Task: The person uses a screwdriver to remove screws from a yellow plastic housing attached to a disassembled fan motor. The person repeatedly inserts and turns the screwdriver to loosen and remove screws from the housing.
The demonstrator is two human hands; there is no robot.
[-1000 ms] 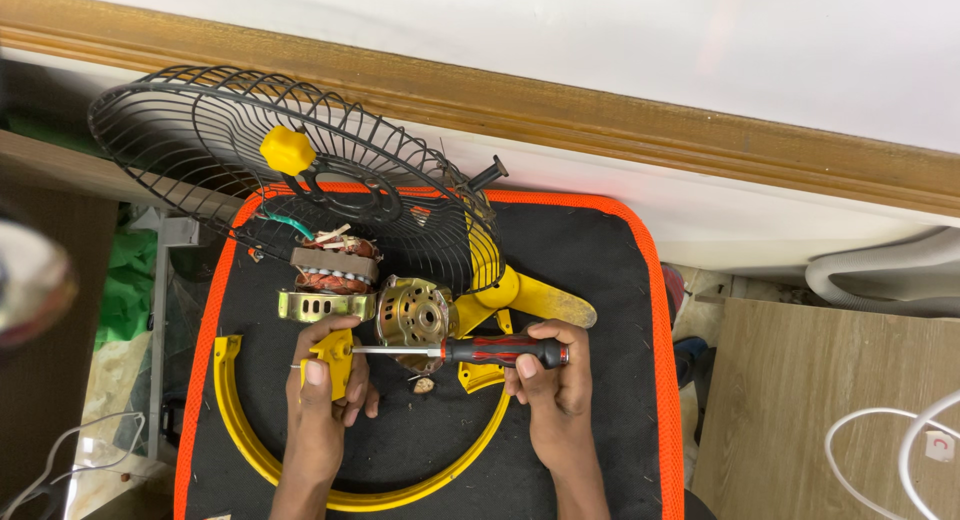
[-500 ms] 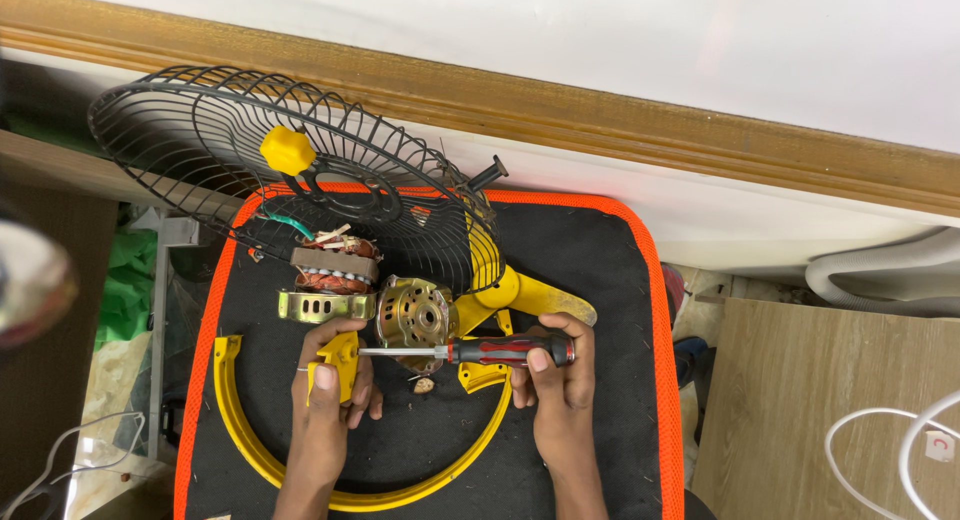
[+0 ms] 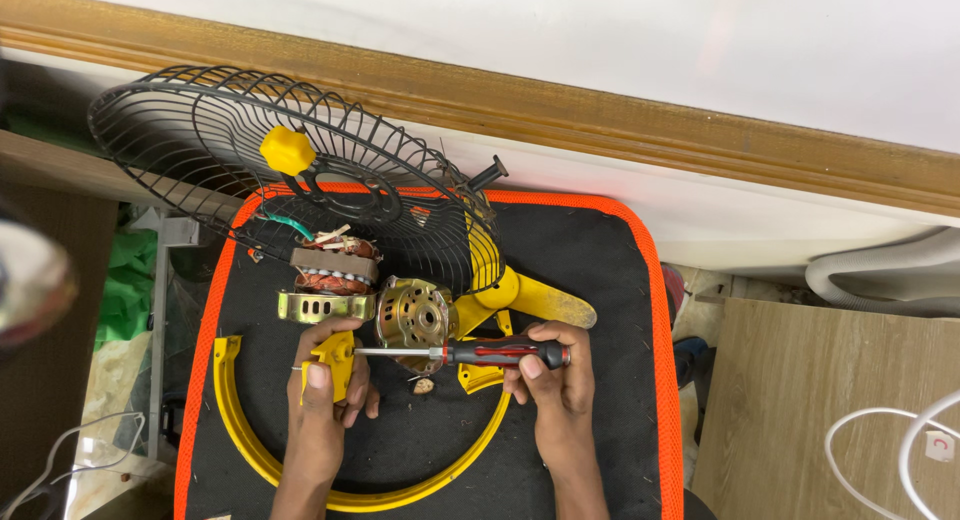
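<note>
Seen from above, two bare hands work over a black mat (image 3: 580,270) with an orange edge.

The left hand (image 3: 325,395) has its fingers closed around a small yellow part (image 3: 330,358), thumb on top. The right hand (image 3: 555,385) has its fingers wrapped around the red and black handle of a screwdriver (image 3: 470,354). The screwdriver lies level across the mat, its metal shaft pointing left and its tip touching the yellow part in the left hand.

Just above the shaft sits a round brass-coloured motor cap (image 3: 415,312) with holes in its face. To its left lies a motor core (image 3: 334,268) with copper windings, resting on a low brass-coloured ring (image 3: 322,306). A green wire (image 3: 290,225) runs from the core.

A black wire fan guard (image 3: 200,140) leans across the top left of the mat, tilted, with a yellow knob (image 3: 287,150) at its centre. A yellow fan neck (image 3: 530,298) stretches from under the guard toward the right, just above the right hand.

A yellow curved band (image 3: 240,440) arcs around both wrists along the lower mat. A small pale bit (image 3: 423,386) lies on the mat between the hands.

Behind the mat runs a wooden strip (image 3: 640,120) below a white wall. At right are a pale wooden board (image 3: 800,410), a grey hose (image 3: 880,270) and a white cable (image 3: 860,430).
</note>
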